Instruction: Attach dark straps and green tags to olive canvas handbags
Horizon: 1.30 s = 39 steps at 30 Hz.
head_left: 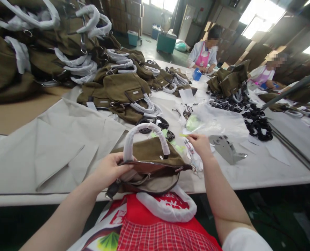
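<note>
An olive handbag [149, 148] lies at the table's front edge with its zipper undone, so the beige lining shows. White wrapping covers both of its handles; one arches over the far side and the other hangs over the red apron. My left hand [113, 170] grips the bag's left rim, thumb on top near the handle's foot. Just past the bag's right end, my right hand [200, 144] pinches a small yellow-green slip [183, 135] between thumb and fingertips. Coiled black straps [168, 134] and green slips lie behind the bag.
Olive bags with wrapped handles [126, 90] are heaped at the back left. A tape dispenser [228, 150], a clear plastic bag [220, 120] and a pile of black straps [259, 122] sit to the right. Two people in pink aprons [204, 55] work across the table.
</note>
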{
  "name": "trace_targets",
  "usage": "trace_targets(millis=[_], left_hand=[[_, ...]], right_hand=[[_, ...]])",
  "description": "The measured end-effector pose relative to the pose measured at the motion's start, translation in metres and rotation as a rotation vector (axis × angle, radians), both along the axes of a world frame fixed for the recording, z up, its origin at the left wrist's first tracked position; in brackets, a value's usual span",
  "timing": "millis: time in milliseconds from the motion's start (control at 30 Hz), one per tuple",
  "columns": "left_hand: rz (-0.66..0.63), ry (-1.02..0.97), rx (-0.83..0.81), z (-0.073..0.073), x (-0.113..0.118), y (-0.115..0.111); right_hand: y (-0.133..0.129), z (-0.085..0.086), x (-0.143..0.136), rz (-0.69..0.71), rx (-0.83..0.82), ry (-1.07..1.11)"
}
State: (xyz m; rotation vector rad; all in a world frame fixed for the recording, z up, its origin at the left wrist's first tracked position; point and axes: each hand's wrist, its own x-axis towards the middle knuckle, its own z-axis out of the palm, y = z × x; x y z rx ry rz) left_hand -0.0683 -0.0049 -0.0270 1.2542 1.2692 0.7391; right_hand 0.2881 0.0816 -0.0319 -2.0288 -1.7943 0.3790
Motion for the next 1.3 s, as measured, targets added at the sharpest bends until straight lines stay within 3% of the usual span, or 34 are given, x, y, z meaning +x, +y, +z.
trace_targets(millis=[67,100,167,233,300,433,567,700,800,1067,1167,1300], left_hand=[[0.039,-0.025,0.008,0.005,0.005,0.0],[0.061,-0.044,0.014,0.008,0.008,0.001],[0.101,-0.087,0.041,0.016,0.014,0.003],[0.123,-0.11,0.084,0.022,0.02,0.006],[0.122,-0.106,0.142,0.027,0.025,0.009],[0.04,-0.051,0.198,0.034,0.03,0.01],[-0.028,0.014,0.273,0.038,0.034,0.008],[-0.065,0.085,0.345,0.042,0.035,0.008],[-0.084,0.108,0.343,0.044,0.033,0.01],[-0.169,0.113,0.332,0.039,0.041,0.011],[-0.175,0.137,0.382,0.043,0.044,0.009],[-0.128,0.239,0.497,0.053,0.044,0.007]], right_hand=[[-0.023,0.026,-0.016,0.074,0.14,0.166],[-0.037,0.04,-0.028,0.178,0.213,0.274],[-0.062,0.061,-0.054,0.551,0.238,0.34],[-0.079,0.071,-0.081,0.883,0.208,0.209],[-0.085,0.07,-0.103,1.036,0.175,-0.025],[-0.078,0.055,-0.127,1.048,0.058,-0.439],[-0.074,0.042,-0.14,1.099,-0.043,-0.557],[-0.078,0.032,-0.145,1.052,-0.081,-0.56],[-0.082,0.035,-0.14,1.013,-0.1,-0.545],[-0.081,0.038,-0.131,1.152,-0.218,-0.459],[-0.08,0.037,-0.133,1.064,-0.233,-0.43],[-0.083,0.039,-0.133,0.985,-0.134,-0.335]])
